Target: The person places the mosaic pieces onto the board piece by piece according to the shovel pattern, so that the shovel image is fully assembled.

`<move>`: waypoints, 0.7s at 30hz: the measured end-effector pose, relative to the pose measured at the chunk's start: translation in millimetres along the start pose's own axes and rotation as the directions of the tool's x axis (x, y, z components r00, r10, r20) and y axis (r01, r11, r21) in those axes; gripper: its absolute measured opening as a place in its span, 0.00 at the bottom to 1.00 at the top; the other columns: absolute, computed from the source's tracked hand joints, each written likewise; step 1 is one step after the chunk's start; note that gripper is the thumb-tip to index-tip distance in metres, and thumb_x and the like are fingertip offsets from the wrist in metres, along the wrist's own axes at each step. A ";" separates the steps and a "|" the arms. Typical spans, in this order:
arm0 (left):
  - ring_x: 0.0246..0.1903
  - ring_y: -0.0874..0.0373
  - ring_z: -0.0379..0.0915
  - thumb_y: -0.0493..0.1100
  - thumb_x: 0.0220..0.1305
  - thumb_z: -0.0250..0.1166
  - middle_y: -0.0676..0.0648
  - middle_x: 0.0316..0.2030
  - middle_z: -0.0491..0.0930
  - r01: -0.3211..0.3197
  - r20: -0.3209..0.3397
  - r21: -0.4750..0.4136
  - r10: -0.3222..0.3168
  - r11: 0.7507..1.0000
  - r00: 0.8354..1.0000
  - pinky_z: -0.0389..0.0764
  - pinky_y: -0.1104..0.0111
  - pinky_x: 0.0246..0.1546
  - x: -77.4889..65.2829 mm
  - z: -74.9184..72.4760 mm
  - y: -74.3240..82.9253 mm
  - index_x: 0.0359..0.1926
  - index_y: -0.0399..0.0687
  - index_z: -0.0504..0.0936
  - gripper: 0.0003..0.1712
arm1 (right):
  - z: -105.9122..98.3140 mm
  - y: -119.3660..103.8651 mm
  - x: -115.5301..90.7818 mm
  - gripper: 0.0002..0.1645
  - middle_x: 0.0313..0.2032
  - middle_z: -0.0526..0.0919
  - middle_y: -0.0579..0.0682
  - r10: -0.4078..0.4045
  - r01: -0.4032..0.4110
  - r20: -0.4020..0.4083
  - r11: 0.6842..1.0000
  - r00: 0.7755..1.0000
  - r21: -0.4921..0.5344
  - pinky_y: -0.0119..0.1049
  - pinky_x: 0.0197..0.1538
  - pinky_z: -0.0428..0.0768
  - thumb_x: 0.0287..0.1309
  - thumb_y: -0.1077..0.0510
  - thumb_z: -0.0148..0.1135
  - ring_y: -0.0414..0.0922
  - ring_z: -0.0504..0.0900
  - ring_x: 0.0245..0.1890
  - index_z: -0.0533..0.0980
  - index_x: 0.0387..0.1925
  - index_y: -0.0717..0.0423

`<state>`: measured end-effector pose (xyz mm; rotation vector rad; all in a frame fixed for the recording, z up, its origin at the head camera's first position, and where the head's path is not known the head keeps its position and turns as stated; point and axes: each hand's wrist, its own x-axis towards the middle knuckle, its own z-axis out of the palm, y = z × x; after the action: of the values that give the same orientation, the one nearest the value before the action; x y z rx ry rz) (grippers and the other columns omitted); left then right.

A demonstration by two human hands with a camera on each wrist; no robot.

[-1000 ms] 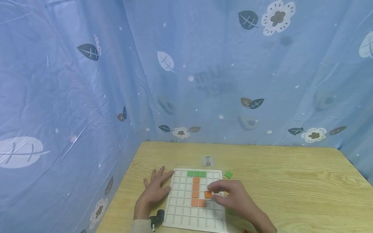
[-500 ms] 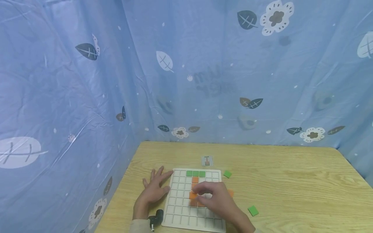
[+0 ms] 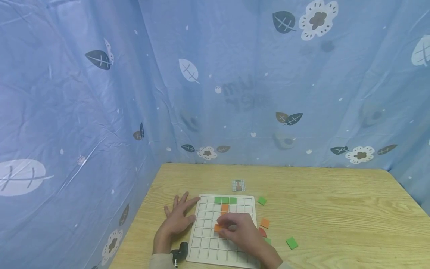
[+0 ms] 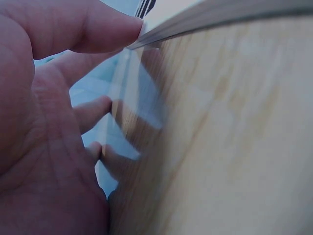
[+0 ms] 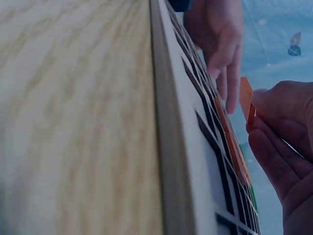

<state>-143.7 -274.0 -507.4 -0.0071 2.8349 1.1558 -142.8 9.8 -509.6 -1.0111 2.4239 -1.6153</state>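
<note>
Between thumb and fingertips my right hand [image 3: 237, 228] pinches an orange square tile [image 3: 218, 228], held just over the white grid board [image 3: 205, 252]. In the right wrist view that tile [image 5: 246, 102] is tilted and stands apart from the board. Three green tiles [image 3: 225, 200] lie in a row along the board's far side, with orange tiles [image 3: 224, 207] in a column below them, partly hidden by the right hand. My left hand [image 3: 178, 219] lies with fingers spread on the table, its thumb [image 4: 107, 29] and index finger touching the board's left edge.
Right of the board lie loose green tiles [image 3: 292, 243], an orange tile [image 3: 265, 223] and a red rounded piece [image 3: 262, 232]. A small patterned card [image 3: 238, 185] lies beyond the board. A black device [image 3: 180, 254] sits by the left wrist. Blue curtain [image 3: 215, 93] surrounds the wooden table [image 3: 322, 209].
My right hand has moved left across the board with the orange tile, uncovering pieces at the board's right side. The left hand stays in place.
</note>
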 end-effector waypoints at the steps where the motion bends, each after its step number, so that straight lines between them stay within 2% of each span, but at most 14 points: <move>1: 0.86 0.25 0.26 0.39 0.64 0.69 0.34 0.87 0.50 0.000 0.000 0.000 0.000 1.000 1.000 0.12 0.22 0.72 -0.2 0.0 0.0 0.77 0.61 0.78 0.40 | 1.5 0.8 0.4 0.13 0.46 0.94 0.45 -0.001 0.001 0.001 1.000 1.000 -0.005 0.32 0.49 0.92 0.61 0.64 0.79 0.33 0.90 0.43 0.90 0.47 0.53; 7: 0.86 0.25 0.26 0.38 0.63 0.68 0.34 0.87 0.50 -0.004 0.004 0.001 0.004 1.000 1.000 0.11 0.21 0.72 0.2 -0.1 -1.1 0.78 0.61 0.77 0.40 | 9.4 1.4 2.7 0.12 0.45 0.95 0.46 -0.043 0.043 0.006 0.997 0.999 -0.057 0.29 0.48 0.91 0.60 0.66 0.78 0.33 0.90 0.43 0.90 0.46 0.55; 12: 0.86 0.25 0.26 0.39 0.64 0.68 0.34 0.87 0.50 -0.009 -0.001 -0.001 0.009 1.000 1.000 0.11 0.21 0.72 -0.1 -0.3 -0.9 0.77 0.60 0.78 0.40 | 12.8 -1.5 5.0 0.11 0.44 0.94 0.44 -0.063 0.065 0.018 0.986 0.998 -0.156 0.28 0.47 0.89 0.60 0.64 0.79 0.30 0.87 0.42 0.91 0.45 0.54; 18: 0.86 0.24 0.26 0.38 0.64 0.68 0.33 0.87 0.51 -0.013 -0.007 0.007 0.013 1.000 1.000 0.12 0.21 0.72 0.3 -0.8 -0.9 0.77 0.59 0.78 0.39 | 15.6 -4.3 7.2 0.11 0.44 0.93 0.38 -0.044 0.057 0.051 0.959 0.998 -0.278 0.33 0.54 0.89 0.62 0.62 0.78 0.30 0.87 0.46 0.91 0.46 0.49; 21: 0.86 0.24 0.27 0.38 0.64 0.68 0.33 0.87 0.51 -0.010 -0.006 0.004 0.010 1.000 1.000 0.12 0.21 0.72 0.0 -0.6 -0.4 0.77 0.59 0.78 0.39 | 16.6 -5.3 7.5 0.11 0.44 0.93 0.36 -0.047 0.063 0.059 0.950 0.997 -0.305 0.34 0.55 0.89 0.62 0.62 0.78 0.30 0.87 0.46 0.91 0.46 0.47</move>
<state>-143.7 -274.7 -507.3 0.0036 2.8453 1.1546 -139.7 -8.8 -510.4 -1.1538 2.6899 -1.2307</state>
